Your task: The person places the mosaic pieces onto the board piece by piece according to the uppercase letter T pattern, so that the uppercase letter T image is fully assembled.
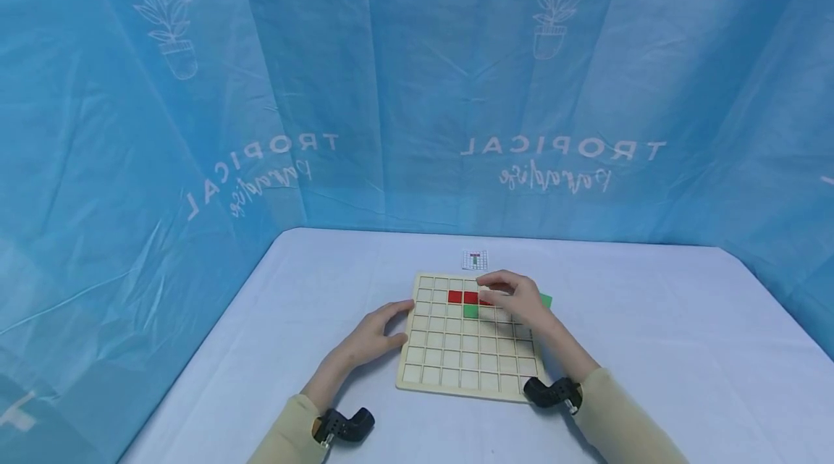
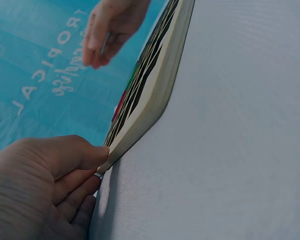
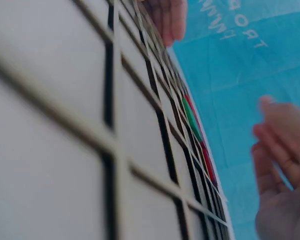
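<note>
A pale wooden grid board (image 1: 449,359) lies on the white-covered table. Red tiles (image 1: 455,297) form a row in its upper part, with a green tile (image 1: 471,311) below the row. My left hand (image 1: 371,334) rests at the board's left edge, thumb and index finger spread along it; in the left wrist view its thumb (image 2: 92,156) touches the rim. Over the upper right squares is my right hand (image 1: 517,297), thumb and index finger apart, with nothing visible between them. It partly covers the red row's right end.
Behind the board lies a small printed card (image 1: 475,260) with a red and green T pattern. A green piece (image 1: 546,300) shows just past the right hand, partly hidden. Blue printed curtains (image 1: 417,87) hang around the table's far and left sides.
</note>
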Demonstrator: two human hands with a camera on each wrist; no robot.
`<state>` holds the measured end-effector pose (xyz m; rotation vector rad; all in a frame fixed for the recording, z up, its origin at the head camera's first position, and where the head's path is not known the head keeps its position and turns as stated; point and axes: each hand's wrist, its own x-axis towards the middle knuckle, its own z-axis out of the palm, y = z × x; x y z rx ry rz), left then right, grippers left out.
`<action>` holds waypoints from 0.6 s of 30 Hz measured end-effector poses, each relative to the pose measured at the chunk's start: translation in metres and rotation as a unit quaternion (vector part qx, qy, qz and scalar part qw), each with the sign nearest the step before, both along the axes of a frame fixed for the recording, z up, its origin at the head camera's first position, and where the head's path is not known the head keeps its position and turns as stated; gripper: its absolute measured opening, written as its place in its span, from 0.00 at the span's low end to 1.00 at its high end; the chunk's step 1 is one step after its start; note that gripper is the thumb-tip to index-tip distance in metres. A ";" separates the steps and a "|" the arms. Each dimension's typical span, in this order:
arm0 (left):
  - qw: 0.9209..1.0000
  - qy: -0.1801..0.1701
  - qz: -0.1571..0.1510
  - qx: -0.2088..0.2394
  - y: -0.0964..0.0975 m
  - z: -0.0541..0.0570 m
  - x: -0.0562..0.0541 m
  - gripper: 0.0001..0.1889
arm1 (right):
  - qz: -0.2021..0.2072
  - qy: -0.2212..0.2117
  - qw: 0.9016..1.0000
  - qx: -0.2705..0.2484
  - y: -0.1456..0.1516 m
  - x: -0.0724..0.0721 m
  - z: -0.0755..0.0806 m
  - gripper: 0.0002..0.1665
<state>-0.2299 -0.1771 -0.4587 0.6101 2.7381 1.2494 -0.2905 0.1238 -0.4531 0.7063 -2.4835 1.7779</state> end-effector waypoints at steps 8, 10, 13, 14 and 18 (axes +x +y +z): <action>1.000 0.005 0.000 -0.006 0.001 -0.001 -0.002 0.31 | -0.013 -0.036 0.998 -0.044 0.010 0.012 0.046 0.19; 1.000 0.005 -0.001 -0.005 0.001 -0.002 -0.001 0.31 | -0.022 -0.028 0.999 -0.030 0.014 0.019 0.056 0.19; 1.000 0.004 -0.002 -0.004 0.001 -0.002 -0.001 0.31 | -0.034 -0.020 0.999 -0.026 0.023 0.025 0.063 0.20; 1.000 0.005 -0.001 -0.004 0.001 -0.002 -0.001 0.31 | -0.037 -0.017 0.999 -0.027 0.027 0.026 0.064 0.21; 1.000 0.006 0.002 -0.005 0.001 -0.003 0.000 0.31 | -0.053 -0.014 0.998 -0.023 0.042 0.027 0.066 0.23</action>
